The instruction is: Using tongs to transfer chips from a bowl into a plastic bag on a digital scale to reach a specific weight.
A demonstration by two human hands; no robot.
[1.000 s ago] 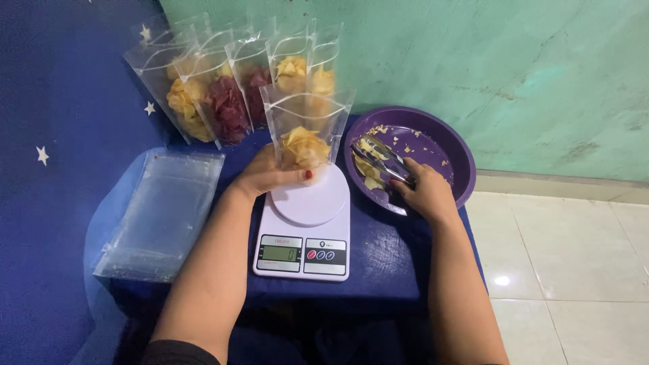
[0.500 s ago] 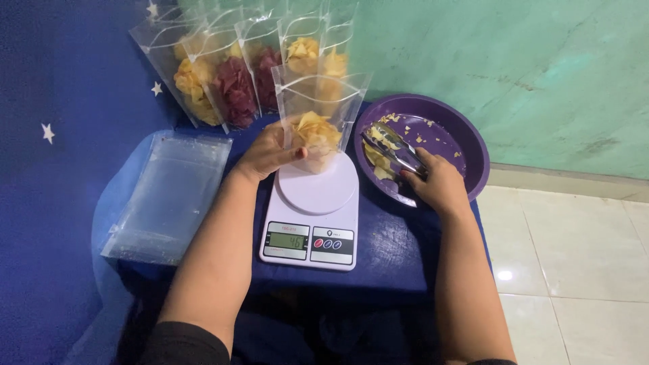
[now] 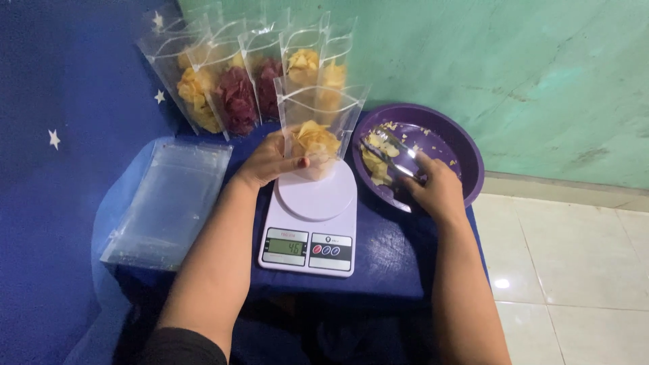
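Observation:
My left hand [image 3: 269, 162] grips a clear stand-up pouch [image 3: 318, 128] part-filled with yellow chips, standing on the round platform of a white digital kitchen scale [image 3: 312, 220]. My right hand [image 3: 436, 189] holds metal tongs [image 3: 392, 152] whose tips reach into a purple bowl [image 3: 466, 145] with a few yellow chips and crumbs in it.
Several filled clear pouches [image 3: 236, 81] of yellow and dark red chips lean against the wall behind the scale. A stack of flat empty clear pouches [image 3: 169, 203] lies at the left on the small blue-covered table [image 3: 392, 257]. White tiled floor [image 3: 568, 270] lies to the right.
The pouch was set down on the scale platform and the display went from zero to a reading. My right hand with the tongs shifted slightly in the bowl.

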